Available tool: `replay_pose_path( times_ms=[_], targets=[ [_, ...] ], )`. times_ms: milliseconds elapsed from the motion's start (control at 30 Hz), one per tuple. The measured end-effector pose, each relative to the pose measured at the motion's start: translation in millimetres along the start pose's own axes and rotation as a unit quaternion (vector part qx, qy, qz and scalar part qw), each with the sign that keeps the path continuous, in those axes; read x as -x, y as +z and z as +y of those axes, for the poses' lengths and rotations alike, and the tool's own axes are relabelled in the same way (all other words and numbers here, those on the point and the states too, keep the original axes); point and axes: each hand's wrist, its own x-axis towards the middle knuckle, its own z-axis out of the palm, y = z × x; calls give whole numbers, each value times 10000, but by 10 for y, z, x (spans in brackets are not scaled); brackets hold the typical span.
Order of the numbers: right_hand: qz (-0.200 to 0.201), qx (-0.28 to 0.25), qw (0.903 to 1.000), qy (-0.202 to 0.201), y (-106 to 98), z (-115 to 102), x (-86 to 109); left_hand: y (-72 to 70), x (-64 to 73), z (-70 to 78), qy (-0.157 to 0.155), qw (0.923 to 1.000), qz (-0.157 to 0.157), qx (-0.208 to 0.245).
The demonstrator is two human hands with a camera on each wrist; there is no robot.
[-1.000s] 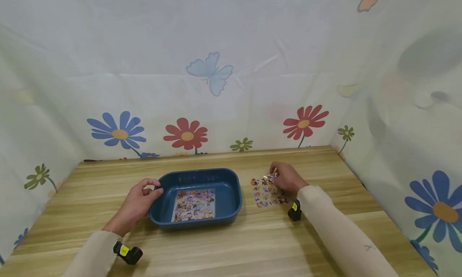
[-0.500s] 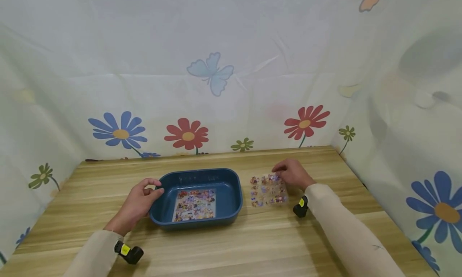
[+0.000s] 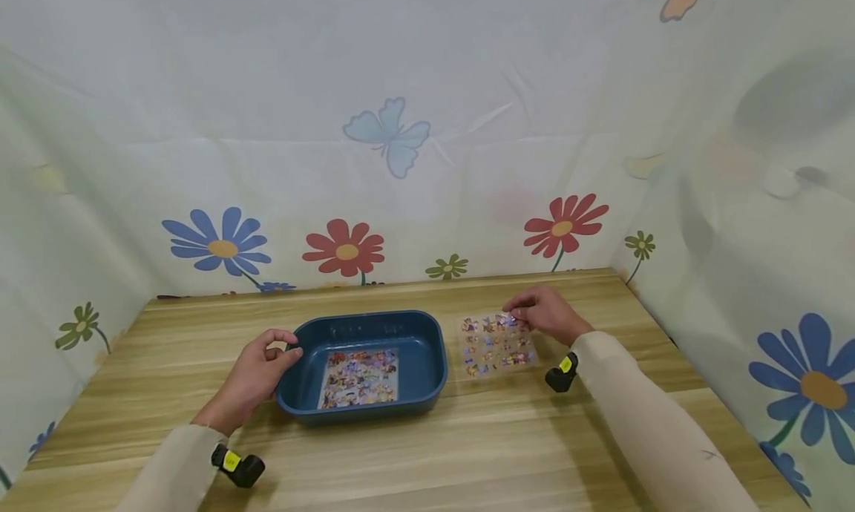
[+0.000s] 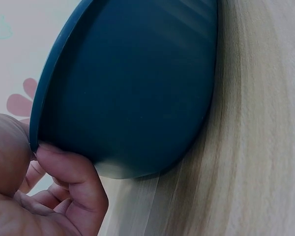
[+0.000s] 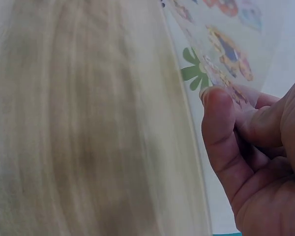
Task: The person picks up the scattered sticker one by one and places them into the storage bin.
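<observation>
A dark blue rectangular tub (image 3: 421, 363) with rounded corners stands on the table. My left hand (image 3: 257, 375) pinches the tub's left rim; in the left wrist view the thumb and a bent finger (image 4: 71, 169) close on that rim. Inside the tub, sticker sheets (image 3: 361, 378) with small colourful figures lie flat; how many is hidden. To the right of the tub, my right hand (image 3: 548, 315) pinches a clear sticker sheet (image 3: 497, 345) by its far right corner. In the right wrist view this sheet (image 5: 231, 49) is raised off the wood, between thumb and curled fingers.
The wood-grain table (image 3: 374, 467) bears the tub and ends against a white curtain (image 3: 467, 163) printed with flowers and a butterfly. Similar curtains rise on the left and right. A small black camera (image 3: 239, 467) is strapped to each wrist.
My right hand has moved slightly right and lifted the sticker sheet by its corner, so it now hangs off the table. My left hand and the tub have stayed put.
</observation>
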Motion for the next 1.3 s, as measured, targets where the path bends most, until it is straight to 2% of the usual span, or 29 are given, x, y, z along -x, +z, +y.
replay_pose_path(
  times_ms=[400,733,1300],
  targets=[
    [-240,-606,9976,-246,-64,-138,18,-10,-30,-13,33,10000,-22,-70],
    [-231,-742,9966,-260,47,-277,3,-8,-13,6,27,10000,-9,-49],
    [-611,-1130,9912,-322,237,-527,-24,-2,-8,-6,26,10000,24,-37]
  ],
)
